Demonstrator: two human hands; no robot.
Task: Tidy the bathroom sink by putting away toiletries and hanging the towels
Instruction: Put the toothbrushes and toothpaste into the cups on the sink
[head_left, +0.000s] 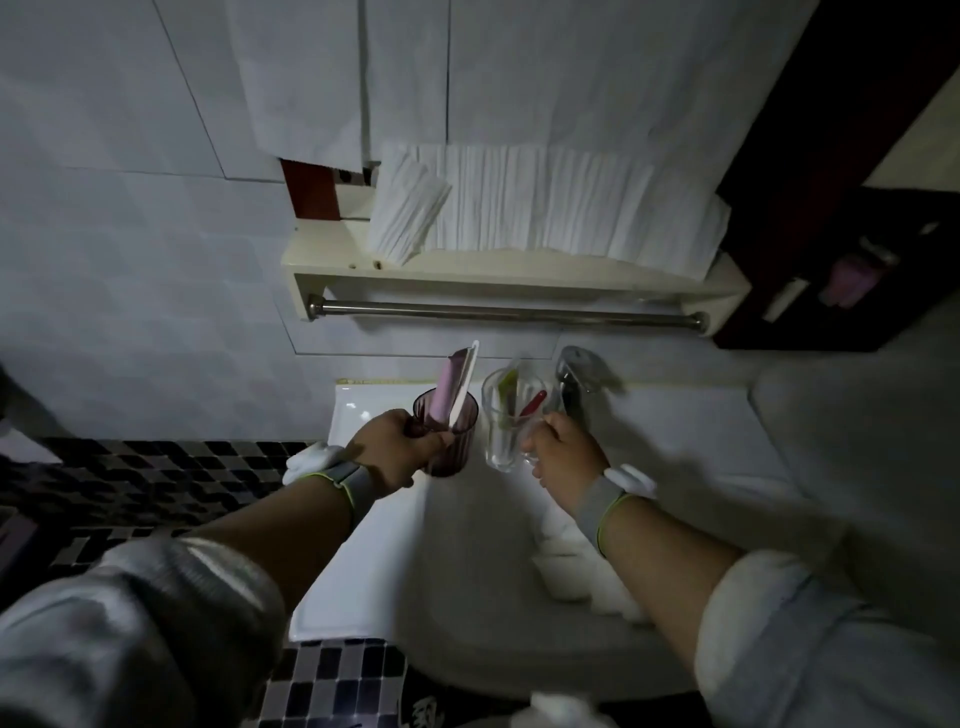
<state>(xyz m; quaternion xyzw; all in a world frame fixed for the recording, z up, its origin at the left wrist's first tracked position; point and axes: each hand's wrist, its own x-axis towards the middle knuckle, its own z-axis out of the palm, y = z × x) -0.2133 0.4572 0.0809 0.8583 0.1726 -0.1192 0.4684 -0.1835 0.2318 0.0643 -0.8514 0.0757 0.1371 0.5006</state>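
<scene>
Head view, frame ctr: I see left hand (387, 447) gripping purple cup (451, 434), right hand (563, 449) gripping clear glass (506, 421), above sink (467, 597).

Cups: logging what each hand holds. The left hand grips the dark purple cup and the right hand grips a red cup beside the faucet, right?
Not quite. In the head view the right hand grips a clear glass cup, not a red one. The left hand grips the dark purple cup; the faucet is beside.
</scene>
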